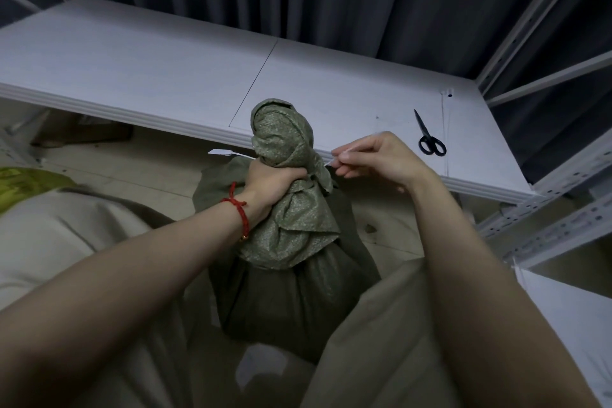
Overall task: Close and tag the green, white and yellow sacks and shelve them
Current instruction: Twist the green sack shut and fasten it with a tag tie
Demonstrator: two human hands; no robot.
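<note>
While our left hand [269,181] grips the twisted neck of the green sack [291,278] standing on the floor, our right hand [374,156] pinches the thin end of the white tag tie [219,152] just right of that neck. The shelf [132,76] edge runs close behind the sack top. Scissors [430,140] lie near the shelf's right end, and its wide board stretches away leftward.

The scene is dimly and evenly lit, with a cool grey cast; soft shadow is thrown beneath the shelf [132,69]; straight edges are bowed by wide-angle distortion; the lower corners are rendered slightly blurred.
</note>
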